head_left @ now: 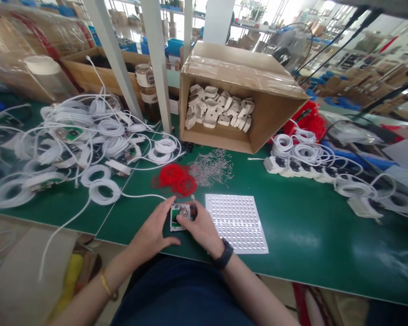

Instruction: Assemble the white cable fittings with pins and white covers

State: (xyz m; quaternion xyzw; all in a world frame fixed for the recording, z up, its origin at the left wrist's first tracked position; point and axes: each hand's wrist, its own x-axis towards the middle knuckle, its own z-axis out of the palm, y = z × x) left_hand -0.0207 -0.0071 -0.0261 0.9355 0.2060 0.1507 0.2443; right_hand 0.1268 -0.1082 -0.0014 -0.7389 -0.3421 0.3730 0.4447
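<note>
Just in front of my body is a small square white housing with a green circuit board [174,223] inside. My right hand [202,226] grips it from the right, thumb pressed over its open face and fingers around the far side. Along its left edge lies my left hand [153,231], fingers stretched and thumb spread apart; whether it touches the housing is hard to tell. A white cable [143,196] runs from near the housing's far side to a coil [104,192] on the left. To the right lies a white sheet with rows of small shiny round pieces [236,222], partly under my right wrist.
Beyond my hands lie red rings [177,179] and a pile of small screws [211,168]. An open cardboard box [217,136] holds white plastic housings [217,108]. Coiled white cables [71,117] crowd the left; cabled units [292,167] line the right. Metal posts [158,63] rise behind.
</note>
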